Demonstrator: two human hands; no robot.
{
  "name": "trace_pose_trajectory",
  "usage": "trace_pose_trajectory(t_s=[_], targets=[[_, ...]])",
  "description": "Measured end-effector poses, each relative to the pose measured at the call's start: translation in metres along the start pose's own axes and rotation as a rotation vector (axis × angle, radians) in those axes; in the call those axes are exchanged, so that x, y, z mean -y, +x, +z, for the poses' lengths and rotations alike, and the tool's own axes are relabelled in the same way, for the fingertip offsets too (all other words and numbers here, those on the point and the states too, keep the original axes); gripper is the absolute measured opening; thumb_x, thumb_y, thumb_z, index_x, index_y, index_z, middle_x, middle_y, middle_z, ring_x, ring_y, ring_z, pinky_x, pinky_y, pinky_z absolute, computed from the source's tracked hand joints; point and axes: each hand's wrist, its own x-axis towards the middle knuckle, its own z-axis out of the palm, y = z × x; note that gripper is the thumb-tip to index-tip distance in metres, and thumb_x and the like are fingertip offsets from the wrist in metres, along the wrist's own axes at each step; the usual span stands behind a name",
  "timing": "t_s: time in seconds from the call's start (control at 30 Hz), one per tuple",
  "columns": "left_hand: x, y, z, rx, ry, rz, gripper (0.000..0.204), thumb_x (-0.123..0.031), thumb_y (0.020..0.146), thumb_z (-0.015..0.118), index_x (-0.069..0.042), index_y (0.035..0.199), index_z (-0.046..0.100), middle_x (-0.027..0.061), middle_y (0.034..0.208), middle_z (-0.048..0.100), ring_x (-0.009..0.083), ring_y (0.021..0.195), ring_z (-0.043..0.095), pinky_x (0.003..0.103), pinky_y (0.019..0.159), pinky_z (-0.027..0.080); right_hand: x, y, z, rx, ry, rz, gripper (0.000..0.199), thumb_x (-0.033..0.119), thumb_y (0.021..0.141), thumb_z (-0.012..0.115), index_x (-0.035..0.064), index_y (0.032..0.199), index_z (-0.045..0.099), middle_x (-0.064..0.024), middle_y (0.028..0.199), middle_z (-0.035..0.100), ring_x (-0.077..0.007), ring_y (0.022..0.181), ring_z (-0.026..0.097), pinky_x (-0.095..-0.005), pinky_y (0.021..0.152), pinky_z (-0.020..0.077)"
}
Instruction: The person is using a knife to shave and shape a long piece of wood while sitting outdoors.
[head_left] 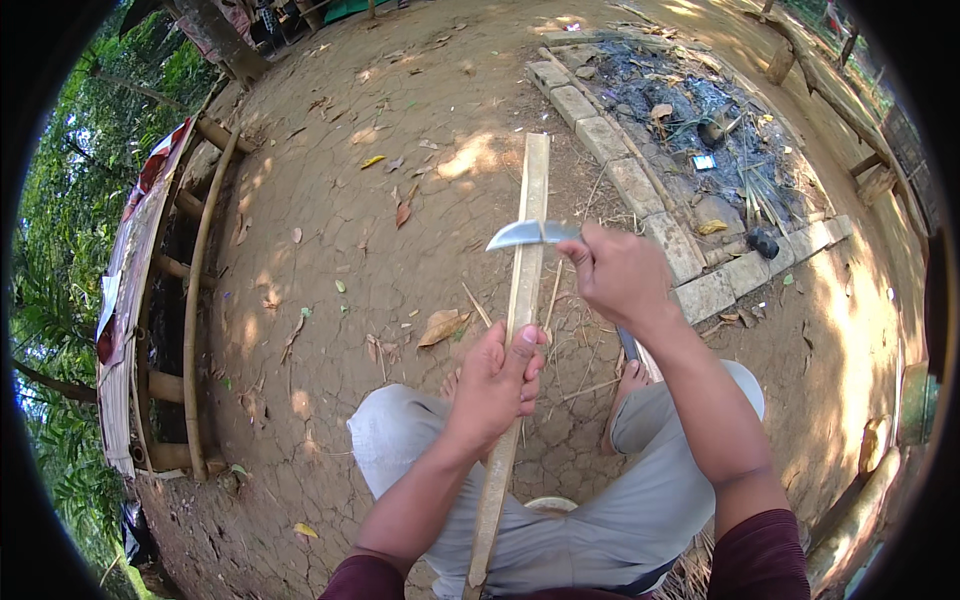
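Observation:
A long split-bamboo strip runs from my lap up and away in front of me, its far end pointing over the ground. My left hand is closed around its middle, thumb on top. In my right hand is a knife, its curved silver blade lying across the strip beyond my left hand, tip pointing left. The fingers of that hand wrap the handle and hide most of it. A narrow bluish-grey object shows beside my foot; its kind is unclear.
Cracked bare earth with dry leaves spreads around me. Ahead on the right, a stone-block border encloses ash and charred bits. A bamboo bench stands at left, and thin bamboo slivers lie near my feet.

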Motion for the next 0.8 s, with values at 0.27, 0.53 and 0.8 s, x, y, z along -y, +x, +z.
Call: trace_pose_trajectory(t_s=[0.27, 0.53, 0.8], targets=[[0.009, -0.004, -0.005, 0.015, 0.003, -0.002, 0.031, -0.039, 0.104, 0.049, -0.008, 0.106, 0.049, -0.0035, 0.072, 0.042, 0.0027, 0.050, 0.032, 0.019, 0.043, 0.027, -0.020, 0.020, 0.012, -0.028, -0.121, -0.095, 0.048, 0.055, 0.095, 0.051, 0.0104, 0.079, 0.060, -0.0128, 0.060, 0.064, -0.0349, 0.054, 0.065, -0.0462, 0.047, 0.0502], [0.019, -0.011, -0.012, -0.009, -0.047, -0.007, 0.031, -0.039, 0.104, 0.048, -0.008, 0.105, 0.049, -0.0040, 0.072, 0.040, 0.0021, 0.051, 0.031, 0.019, 0.043, 0.027, -0.017, 0.042, 0.015, -0.013, -0.176, -0.057, 0.039, 0.044, 0.094, 0.056, 0.0094, 0.078, 0.059, -0.0167, 0.063, 0.064, -0.0386, 0.058, 0.065, -0.0490, 0.050, 0.0487], [0.025, -0.020, -0.017, -0.025, -0.051, -0.005, 0.030, -0.038, 0.105, 0.046, -0.007, 0.106, 0.049, -0.0041, 0.073, 0.041, 0.0020, 0.051, 0.030, 0.019, 0.043, 0.027, -0.014, 0.065, 0.023, 0.066, -0.155, 0.015, 0.042, 0.043, 0.096, 0.053, 0.0064, 0.080, 0.064, -0.0209, 0.068, 0.066, -0.0407, 0.066, 0.067, -0.0520, 0.059, 0.0510]])
